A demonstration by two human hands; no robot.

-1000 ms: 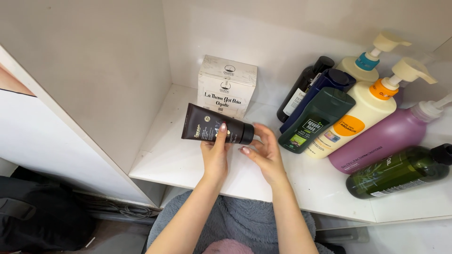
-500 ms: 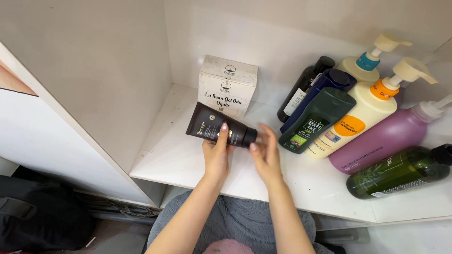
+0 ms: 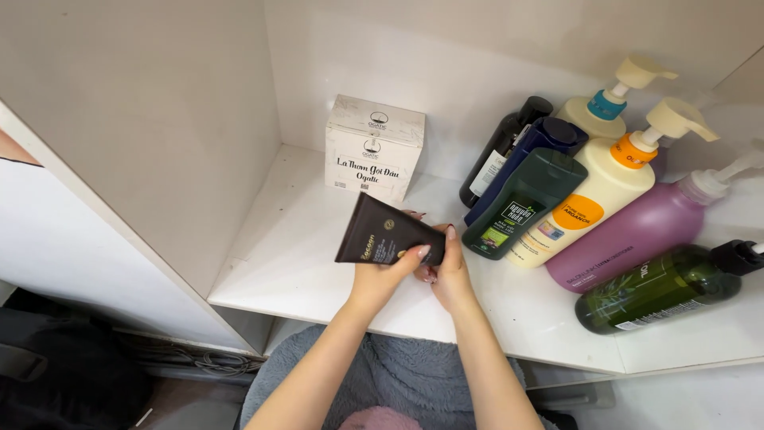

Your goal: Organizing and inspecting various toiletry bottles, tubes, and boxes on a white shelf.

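Fingers (image 3: pixel 422 252) of my left hand (image 3: pixel 382 275) wrap around the lower part of the dark brown tube (image 3: pixel 382 232), thumb across its front, so that hand is closed firmly on it and carries it just above the white shelf (image 3: pixel 270 239). My right hand (image 3: pixel 447 267) presses in from the other side at the cap end, its fingers curled against the tube; the cap itself is hidden behind both hands, so I cannot tell whether it is on, loosened or off. The tube's flat crimped end points up and away from my fingers, toward the white box (image 3: pixel 372 147) standing at the back of the shelf.

Right of my fingers, well clear of them, lies a leaning row of bottles: a dark green flip-top bottle (image 3: pixel 521 205) nearest, a navy bottle (image 3: pixel 535 151) and a black bottle (image 3: pixel 501 151) behind it, then two cream pump bottles (image 3: pixel 593 191), a purple pump bottle (image 3: pixel 637 235) and a dark green clear bottle (image 3: pixel 660 287) lying furthest out.

As I judge it, the tube is picked up and in both hands, gripped at the cap; nothing shows it set down among the bottles or beside the box, and none of those others is touched.
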